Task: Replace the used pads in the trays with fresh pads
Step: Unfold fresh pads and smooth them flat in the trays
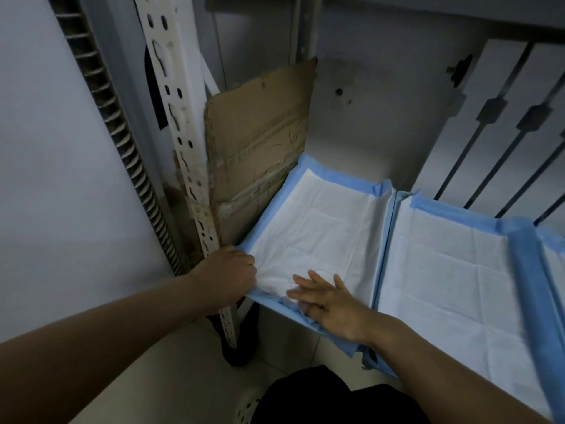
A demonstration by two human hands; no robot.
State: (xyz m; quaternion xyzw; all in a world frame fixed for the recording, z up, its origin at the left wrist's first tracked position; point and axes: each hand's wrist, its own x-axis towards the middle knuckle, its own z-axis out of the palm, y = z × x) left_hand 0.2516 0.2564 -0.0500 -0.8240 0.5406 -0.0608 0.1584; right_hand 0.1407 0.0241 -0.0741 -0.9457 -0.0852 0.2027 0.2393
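A pale wall stands left of the post, a white slotted upright that runs down to the floor. Touching the post's right side, a torn sheet of cardboard stands on edge.

Just beside the post, low down, the left hand is a tight fist, gripping the near left corner of the first pad by its blue border. This pad, white in the middle, lies flat just right of the post, with its far left edge turned up against the cardboard.

A little further right of the post, the right hand rests flat on the pad's wrinkled near edge, fingers straight and spread, holding nothing.

Well right of the post, a second pad lies alongside the first, and their blue edges meet along a raised line. Behind it, farthest from the post, dark bars slant upward.
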